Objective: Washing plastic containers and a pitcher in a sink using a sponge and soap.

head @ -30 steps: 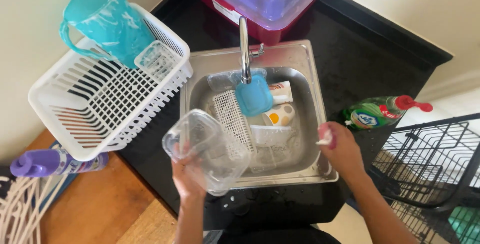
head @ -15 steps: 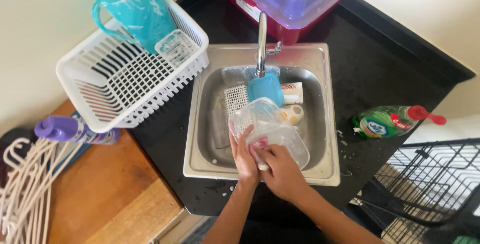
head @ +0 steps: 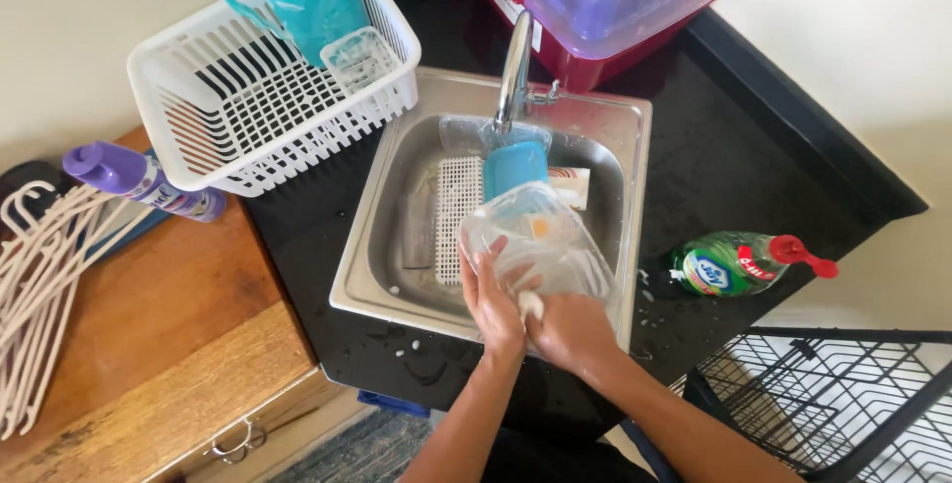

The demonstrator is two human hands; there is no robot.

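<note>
While the clear plastic container (head: 540, 245) hung tilted over the middle of the sink half a second ago, it now sits lower against the front right of the steel sink (head: 382, 275), and both hands have closed in on its near edge. A second ago the left hand alone held it up over the counter, with the right hand off at the sink's rim. The container is transparent, wet and glossy, lying on its side with its open mouth turned toward the person. The left hand (head: 493, 297) grips its near wall, fingers spread and curled around the plastic. The right hand (head: 567, 329) is closed around a small pale lump at the rim; what it is cannot be told. Just behind lie a blue lid (head: 515, 167) and a white perforated mat (head: 457, 215).
</note>
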